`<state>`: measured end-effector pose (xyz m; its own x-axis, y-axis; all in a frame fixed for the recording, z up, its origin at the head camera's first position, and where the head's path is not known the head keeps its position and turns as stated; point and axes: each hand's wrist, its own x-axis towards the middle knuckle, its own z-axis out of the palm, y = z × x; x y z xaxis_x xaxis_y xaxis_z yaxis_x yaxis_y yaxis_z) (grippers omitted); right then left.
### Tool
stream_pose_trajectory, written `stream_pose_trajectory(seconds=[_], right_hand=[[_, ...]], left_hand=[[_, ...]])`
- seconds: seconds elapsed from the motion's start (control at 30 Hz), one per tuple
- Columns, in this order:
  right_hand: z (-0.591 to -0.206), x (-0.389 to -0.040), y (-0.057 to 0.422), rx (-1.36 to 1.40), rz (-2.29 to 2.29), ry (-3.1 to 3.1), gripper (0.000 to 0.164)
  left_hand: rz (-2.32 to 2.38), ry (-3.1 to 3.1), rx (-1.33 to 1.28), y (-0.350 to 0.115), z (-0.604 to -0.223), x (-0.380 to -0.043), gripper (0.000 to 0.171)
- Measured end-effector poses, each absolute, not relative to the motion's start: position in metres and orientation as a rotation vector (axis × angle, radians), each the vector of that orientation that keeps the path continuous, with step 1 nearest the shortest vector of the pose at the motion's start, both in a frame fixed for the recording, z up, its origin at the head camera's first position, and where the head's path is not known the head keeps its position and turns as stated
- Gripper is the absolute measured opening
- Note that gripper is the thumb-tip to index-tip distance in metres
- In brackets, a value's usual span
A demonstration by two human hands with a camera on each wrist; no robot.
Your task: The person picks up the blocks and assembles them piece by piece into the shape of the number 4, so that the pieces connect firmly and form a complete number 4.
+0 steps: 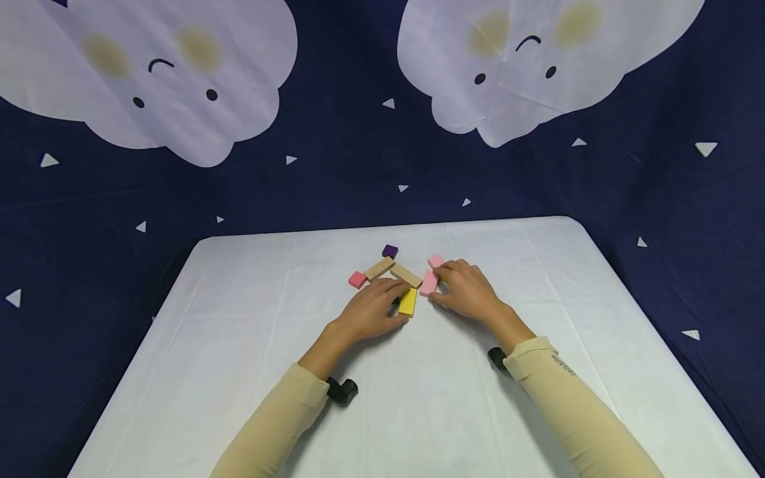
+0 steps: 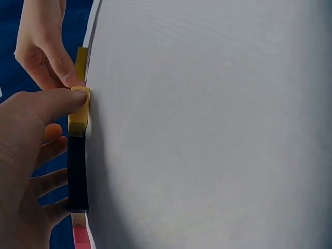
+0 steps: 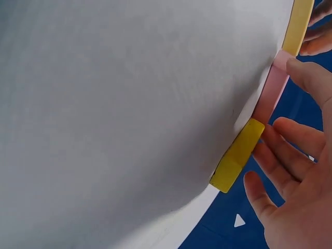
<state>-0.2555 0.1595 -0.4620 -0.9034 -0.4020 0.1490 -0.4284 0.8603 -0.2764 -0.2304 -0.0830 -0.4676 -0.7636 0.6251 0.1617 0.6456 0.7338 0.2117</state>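
My left hand (image 1: 373,309) pinches a yellow block (image 1: 408,303) between thumb and fingers on the white table. A black block (image 2: 77,174) lies alongside it in the left wrist view, mostly covered by the hand in the head view. To the right, my right hand (image 1: 469,290) grips a long pink block (image 1: 429,283), thumb at its near end and fingers at the far end. Another yellow block (image 3: 237,155) lies by the right fingers. Two plain wooden blocks (image 1: 406,275) form an angle just beyond the hands.
A red-pink block (image 1: 357,279) sits left of the wooden pieces, and a dark purple block (image 1: 390,251) behind them. One more pink block (image 1: 435,261) lies beyond the right fingers. The white-covered table (image 1: 430,398) ends at a dark blue cloth with clouds (image 1: 239,40).
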Motion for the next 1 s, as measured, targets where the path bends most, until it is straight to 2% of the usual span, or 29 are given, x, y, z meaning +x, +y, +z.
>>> stream_pose_trajectory(seconds=[1.0], right_hand=[[-0.4625, -0.2548, 0.1564, 0.672, 0.442, -2.957, 0.065]], left_hand=[[-0.387, -2.911, -1.057, -0.0836, -0.4692, -0.2339, 0.061]])
